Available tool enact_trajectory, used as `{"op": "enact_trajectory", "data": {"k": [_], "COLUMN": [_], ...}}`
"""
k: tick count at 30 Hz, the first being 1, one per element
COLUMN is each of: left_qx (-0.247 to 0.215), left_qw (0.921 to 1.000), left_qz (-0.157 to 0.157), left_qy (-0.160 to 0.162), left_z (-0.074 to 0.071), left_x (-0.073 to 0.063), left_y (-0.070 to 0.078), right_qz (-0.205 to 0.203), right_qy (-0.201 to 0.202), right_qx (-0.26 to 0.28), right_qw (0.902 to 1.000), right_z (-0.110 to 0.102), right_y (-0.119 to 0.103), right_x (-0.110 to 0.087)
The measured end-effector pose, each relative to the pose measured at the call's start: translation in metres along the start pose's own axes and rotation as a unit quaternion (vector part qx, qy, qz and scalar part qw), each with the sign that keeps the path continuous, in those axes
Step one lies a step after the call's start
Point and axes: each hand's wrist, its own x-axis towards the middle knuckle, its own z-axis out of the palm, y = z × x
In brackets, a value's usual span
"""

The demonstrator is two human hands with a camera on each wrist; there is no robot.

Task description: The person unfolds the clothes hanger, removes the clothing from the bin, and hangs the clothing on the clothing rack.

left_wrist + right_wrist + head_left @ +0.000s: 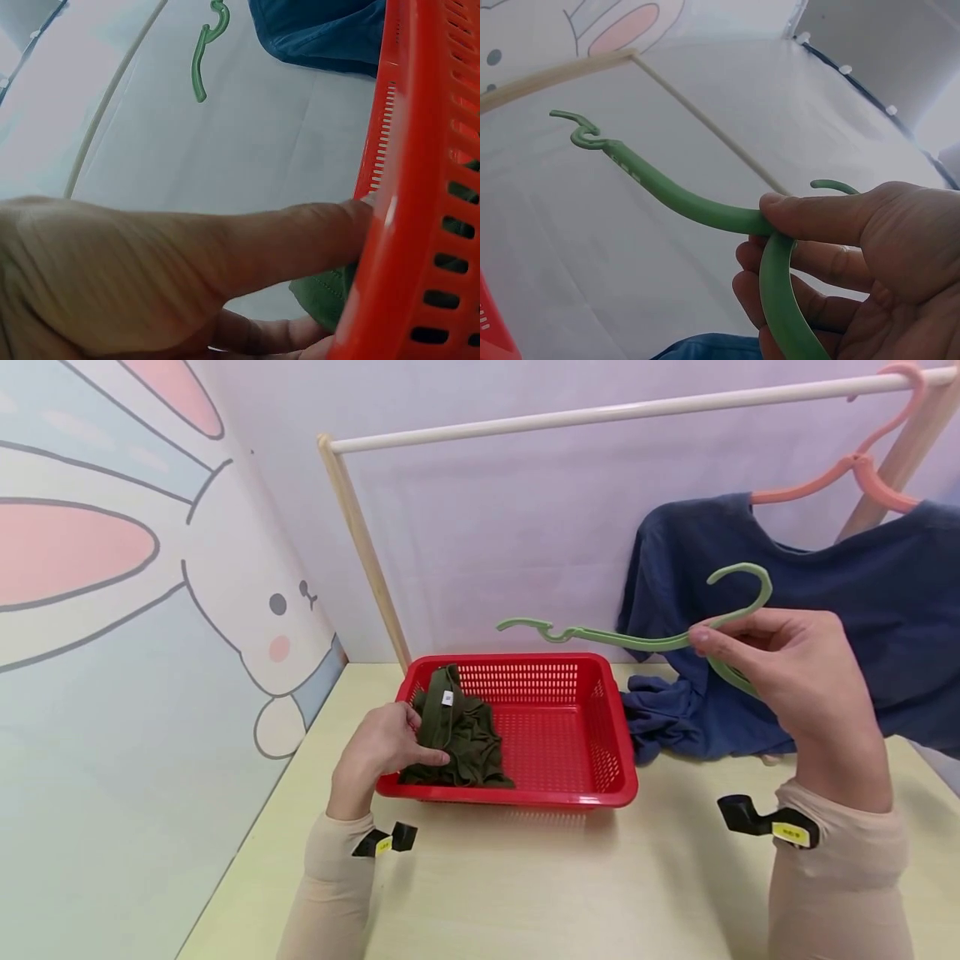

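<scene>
My right hand (795,668) pinches a green clothes hanger (645,644) near its middle, raised above the table, its hook upward. In the right wrist view, the hanger (682,202) has one arm stretched left and the other bent down past my fingers. At the basket's left end, my left hand (382,743) grips a crumpled dark green garment (472,735) with a white label; its thumb lies over the cloth. The left wrist view shows the thumb beside the red rim; the fingertips are partly hidden. The garment lies in the red plastic basket (540,795).
A navy T-shirt (825,602) hangs on a pink hanger (810,485) from a white rail (600,417) at the right, its lower part bunched on the table (570,885) beside the basket. A wooden post (367,543) stands behind the basket, near the rabbit-painted wall (112,735).
</scene>
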Motion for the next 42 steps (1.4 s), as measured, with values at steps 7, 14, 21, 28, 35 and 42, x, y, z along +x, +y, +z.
{"op": "enact_trajectory", "data": {"k": [7,14,21,28,35,42], "left_qx": [-0.011,-0.03,-0.03,-0.06,-0.085,-0.132], "left_qw": [0.9999,0.999,0.9956,0.9806,0.9482,0.9005], "left_qz": [0.008,0.032,0.087,0.141,0.218,0.33], "left_qy": [-0.007,-0.01,0.016,0.122,0.214,0.25], "left_z": [-0.001,-0.002,-0.006,-0.007,-0.003,-0.001], "left_x": [-0.002,-0.002,0.0,0.002,0.005,0.002], "left_y": [0.0,0.0,0.0,0.002,0.007,0.011], "right_qz": [-0.014,-0.023,-0.027,-0.022,-0.018,-0.016], "right_qy": [0.002,-0.004,-0.007,-0.008,-0.006,-0.005], "right_qx": [0.0,0.003,0.014,0.016,0.019,0.02], "right_qw": [0.9999,0.9997,0.9995,0.9996,0.9996,0.9997], "right_z": [0.001,0.002,0.002,0.002,0.002,0.002], "right_y": [0.001,0.001,0.001,0.001,0.002,0.002], "right_x": [0.001,0.001,0.001,0.001,0.0,0.0]}}
